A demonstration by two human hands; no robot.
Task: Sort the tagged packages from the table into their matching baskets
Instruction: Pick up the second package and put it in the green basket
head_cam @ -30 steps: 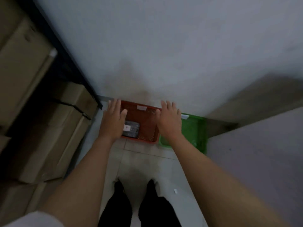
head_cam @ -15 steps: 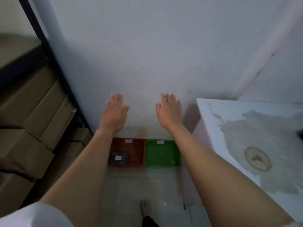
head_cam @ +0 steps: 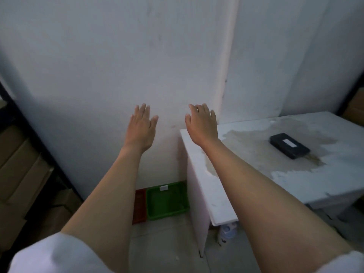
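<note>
A black package with a white tag lies flat on the white table at the right. My right hand hovers empty over the table's far left corner, fingers apart. My left hand is raised in front of the wall, fingers spread and empty. On the floor beside the table stands a green basket with a white label, nothing showing inside it. A red basket stands left of it, mostly hidden behind my left forearm.
Stacked cardboard boxes fill a dark shelf frame at the far left. A white wall rises straight ahead. The table top is stained brown around the package. A small pale object sits on the floor under the table.
The view has swung up and right from the baskets to the table. Both hands rose with it, and the black package on the table came into view.
</note>
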